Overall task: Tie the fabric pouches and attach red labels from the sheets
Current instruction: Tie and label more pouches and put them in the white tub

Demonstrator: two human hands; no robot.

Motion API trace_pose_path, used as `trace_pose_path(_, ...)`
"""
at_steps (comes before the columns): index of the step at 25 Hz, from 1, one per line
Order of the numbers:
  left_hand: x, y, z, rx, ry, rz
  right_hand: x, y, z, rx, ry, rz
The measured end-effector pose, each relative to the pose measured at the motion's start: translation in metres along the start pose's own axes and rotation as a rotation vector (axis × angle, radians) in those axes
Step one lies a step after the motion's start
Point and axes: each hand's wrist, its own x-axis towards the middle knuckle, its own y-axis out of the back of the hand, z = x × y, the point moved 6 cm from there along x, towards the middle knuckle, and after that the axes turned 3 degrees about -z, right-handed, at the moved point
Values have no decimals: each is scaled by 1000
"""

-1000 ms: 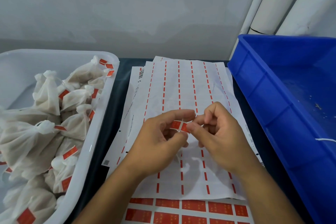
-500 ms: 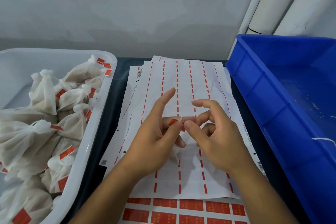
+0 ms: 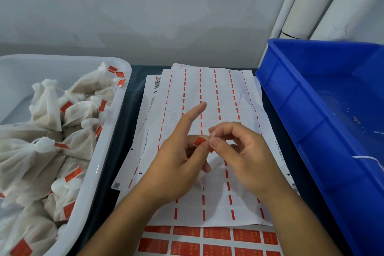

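**Red label mid-fold between two pinching hands**

To the left of both hands, the white plastic tub (image 3: 122, 97) holds the tied white fabric pouches (image 3: 47, 147), each already carrying a red tag. Under the hands lie the spent white backing sheets with red dashed lines (image 3: 207, 89); nearer the person than the wrists, a sheet of unused red rectangular labels (image 3: 216, 233) shows.

The left hand (image 3: 176, 168) pinches the small red label (image 3: 199, 141) with thumb against middle finger, index finger pointing straight out. Just right of it, touching at the fingertips, the right hand (image 3: 243, 158) nips the same label's other edge, its remaining fingers curled. Whether a pouch string runs through the fold cannot be told.

The risk, as I judge it: the sticky faces could meet crooked, or cling to a fingertip, if either pinch shifts, spoiling the tag.

Against a second ago, the left index finger has lifted off the label and straightened, and the label sits more folded, less red showing.

Right of the hands stands the blue plastic crate (image 3: 291, 97).
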Motion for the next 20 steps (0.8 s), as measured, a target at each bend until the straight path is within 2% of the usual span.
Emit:
trace_pose_path(3,2,2,-2,20,-9,26,-1,-2,0,26,-1,22)
trace_pose_path(8,0,-1,-7,172,-25,62,-2,4,-2,26,15,166)
trace_pose_path(15,-7,-9,9,239,-116,397,-9,4,2,181,-25,374)
trace_pose_path(18,-8,-9,17,428,-167,455,-12,4,0,223,-16,433)
trace_pose_path(20,-9,-7,18,464,-191,478,-13,3,-2,235,-6,440)
